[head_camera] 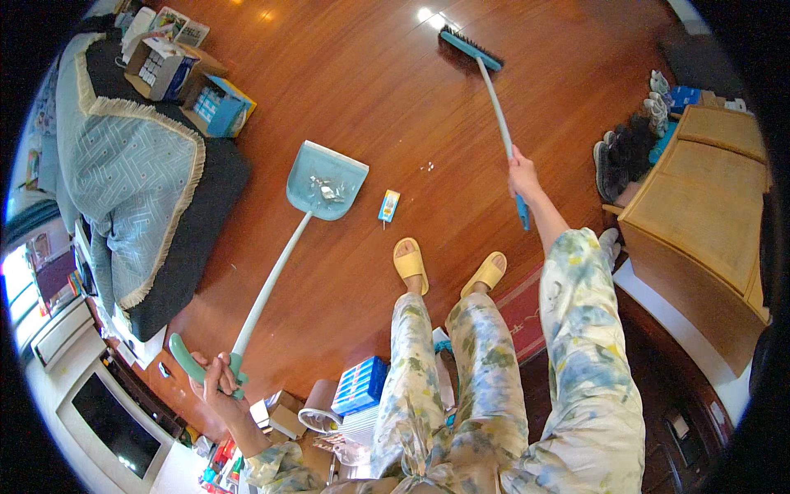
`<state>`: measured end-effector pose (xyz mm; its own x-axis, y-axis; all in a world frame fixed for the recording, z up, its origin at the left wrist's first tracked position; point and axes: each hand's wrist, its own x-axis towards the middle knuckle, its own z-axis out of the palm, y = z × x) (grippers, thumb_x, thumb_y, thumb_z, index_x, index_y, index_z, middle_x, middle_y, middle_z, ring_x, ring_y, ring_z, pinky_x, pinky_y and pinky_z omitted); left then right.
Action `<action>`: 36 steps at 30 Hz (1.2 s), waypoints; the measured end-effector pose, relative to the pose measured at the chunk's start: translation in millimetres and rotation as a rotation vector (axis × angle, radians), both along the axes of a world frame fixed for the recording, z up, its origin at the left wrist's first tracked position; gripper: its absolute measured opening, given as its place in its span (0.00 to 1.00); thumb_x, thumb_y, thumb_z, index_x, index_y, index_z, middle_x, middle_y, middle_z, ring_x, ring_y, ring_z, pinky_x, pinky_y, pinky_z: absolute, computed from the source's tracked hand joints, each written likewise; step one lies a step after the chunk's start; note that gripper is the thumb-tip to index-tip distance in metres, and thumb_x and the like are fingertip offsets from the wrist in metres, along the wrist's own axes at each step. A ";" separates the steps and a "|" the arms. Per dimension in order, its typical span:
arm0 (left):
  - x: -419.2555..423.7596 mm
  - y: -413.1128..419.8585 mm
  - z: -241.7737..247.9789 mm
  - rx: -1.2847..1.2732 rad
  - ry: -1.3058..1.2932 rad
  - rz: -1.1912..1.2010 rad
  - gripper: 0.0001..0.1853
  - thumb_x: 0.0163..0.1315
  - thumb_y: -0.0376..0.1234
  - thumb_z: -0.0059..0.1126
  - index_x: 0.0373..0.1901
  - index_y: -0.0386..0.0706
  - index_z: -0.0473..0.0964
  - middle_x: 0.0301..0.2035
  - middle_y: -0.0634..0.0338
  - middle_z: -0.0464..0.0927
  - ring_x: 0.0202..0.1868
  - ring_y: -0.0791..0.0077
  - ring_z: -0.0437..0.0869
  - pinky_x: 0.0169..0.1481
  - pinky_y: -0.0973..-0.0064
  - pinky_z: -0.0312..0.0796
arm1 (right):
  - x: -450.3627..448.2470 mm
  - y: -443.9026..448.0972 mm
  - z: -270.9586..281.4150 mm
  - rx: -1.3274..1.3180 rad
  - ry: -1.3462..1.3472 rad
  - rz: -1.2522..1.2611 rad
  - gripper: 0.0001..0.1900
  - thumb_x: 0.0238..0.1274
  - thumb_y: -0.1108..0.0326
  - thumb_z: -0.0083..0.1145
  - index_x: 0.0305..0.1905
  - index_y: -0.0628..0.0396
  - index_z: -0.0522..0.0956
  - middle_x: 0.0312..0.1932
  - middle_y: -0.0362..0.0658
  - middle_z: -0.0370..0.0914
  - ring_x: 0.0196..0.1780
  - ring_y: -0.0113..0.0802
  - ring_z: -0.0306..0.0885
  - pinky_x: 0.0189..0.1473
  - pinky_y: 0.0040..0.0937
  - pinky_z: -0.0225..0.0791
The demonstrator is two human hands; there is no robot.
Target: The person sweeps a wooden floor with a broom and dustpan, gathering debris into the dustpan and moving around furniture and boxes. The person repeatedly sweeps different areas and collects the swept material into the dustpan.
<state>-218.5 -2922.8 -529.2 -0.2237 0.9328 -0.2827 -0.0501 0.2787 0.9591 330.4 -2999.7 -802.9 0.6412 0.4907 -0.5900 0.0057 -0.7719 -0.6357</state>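
Observation:
My left hand [221, 384] grips the green handle of a long-handled dustpan [296, 167]. Its blue pan lies on the wooden floor and holds scraps of litter [327, 189]. My right hand [523, 175] is closed around the broom's pole near its blue end. The broom's blue head with dark bristles [470, 49] is stretched out far ahead on the floor. Between the two tools lies a small drink carton [389, 205] with a straw, just in front of my feet in yellow slippers [410, 265]. White crumbs [428, 166] are scattered beyond the carton.
Left is a table draped with a fringed grey-blue cloth [142, 160], with open cardboard boxes [216, 105] beside it. A wooden cabinet [691, 179] and shoes [608, 163] stand right. Near my legs are a bin [321, 407], a blue pack [361, 386] and a red mat [521, 315].

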 end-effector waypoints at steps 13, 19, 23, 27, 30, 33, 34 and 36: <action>-53.2 -5.2 -11.3 -0.043 0.075 0.059 0.09 0.55 0.22 0.53 0.34 0.39 0.63 0.09 0.67 0.61 0.09 0.86 0.57 0.20 0.89 0.58 | -160.7 -199.6 76.1 -0.135 0.092 0.199 0.22 0.67 0.72 0.41 0.66 0.52 0.63 0.52 0.49 0.75 0.53 0.34 0.73 0.55 0.32 0.64; -73.2 -11.4 -26.7 0.011 0.088 0.022 0.09 0.55 0.20 0.52 0.33 0.38 0.62 0.08 0.68 0.58 0.09 0.85 0.55 0.22 0.87 0.59 | -59.3 -69.3 31.8 0.130 -0.345 0.567 0.22 0.68 0.71 0.41 0.65 0.50 0.64 0.51 0.50 0.76 0.49 0.34 0.77 0.49 0.31 0.69; -78.8 -5.4 -18.3 -0.010 0.110 0.031 0.09 0.55 0.21 0.52 0.34 0.38 0.63 0.08 0.68 0.57 0.09 0.85 0.55 0.23 0.87 0.59 | -56.9 44.0 8.6 -0.025 -0.256 0.569 0.20 0.68 0.65 0.42 0.64 0.45 0.65 0.44 0.62 0.74 0.45 0.55 0.75 0.43 0.44 0.69; -69.1 -8.8 -29.9 -0.031 0.101 -0.014 0.09 0.56 0.21 0.53 0.35 0.37 0.64 0.09 0.68 0.58 0.09 0.86 0.55 0.23 0.87 0.58 | -41.3 -36.0 -53.3 0.065 -0.438 0.719 0.22 0.68 0.64 0.42 0.66 0.41 0.62 0.35 0.62 0.75 0.38 0.60 0.74 0.37 0.49 0.69; -78.4 -17.4 -28.1 -0.009 0.137 0.002 0.08 0.56 0.21 0.53 0.34 0.36 0.64 0.10 0.68 0.58 0.09 0.86 0.55 0.22 0.87 0.56 | -77.1 -128.0 -40.2 0.017 -0.343 0.702 0.25 0.65 0.69 0.44 0.66 0.40 0.61 0.37 0.64 0.75 0.40 0.60 0.75 0.41 0.51 0.69; -83.1 -38.1 -31.0 -0.018 0.213 0.009 0.07 0.56 0.21 0.53 0.33 0.36 0.65 0.10 0.68 0.59 0.09 0.86 0.56 0.21 0.87 0.55 | -111.1 -199.0 8.5 -0.262 -0.208 0.664 0.25 0.66 0.69 0.43 0.67 0.39 0.60 0.36 0.66 0.74 0.41 0.60 0.75 0.41 0.52 0.68; -82.8 -39.9 -32.2 -0.026 0.213 -0.010 0.08 0.56 0.22 0.53 0.33 0.36 0.65 0.11 0.68 0.59 0.09 0.86 0.56 0.20 0.87 0.54 | -112.4 -221.4 20.6 -0.322 -0.186 0.650 0.26 0.65 0.70 0.44 0.67 0.39 0.60 0.35 0.67 0.74 0.40 0.61 0.75 0.40 0.51 0.68; -81.8 -43.8 -37.1 -0.039 0.209 -0.056 0.08 0.56 0.22 0.54 0.33 0.35 0.65 0.11 0.68 0.60 0.09 0.86 0.57 0.19 0.86 0.53 | -109.9 -275.6 28.6 -0.144 -0.216 0.606 0.24 0.67 0.68 0.44 0.67 0.38 0.62 0.32 0.62 0.75 0.29 0.51 0.76 0.34 0.44 0.69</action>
<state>-300.2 -2966.6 -566.3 -0.2294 0.9347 -0.2715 0.1651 0.3123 0.9355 220.5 -3275.3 -774.3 0.3878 0.7278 -0.5657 0.5820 -0.6692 -0.4619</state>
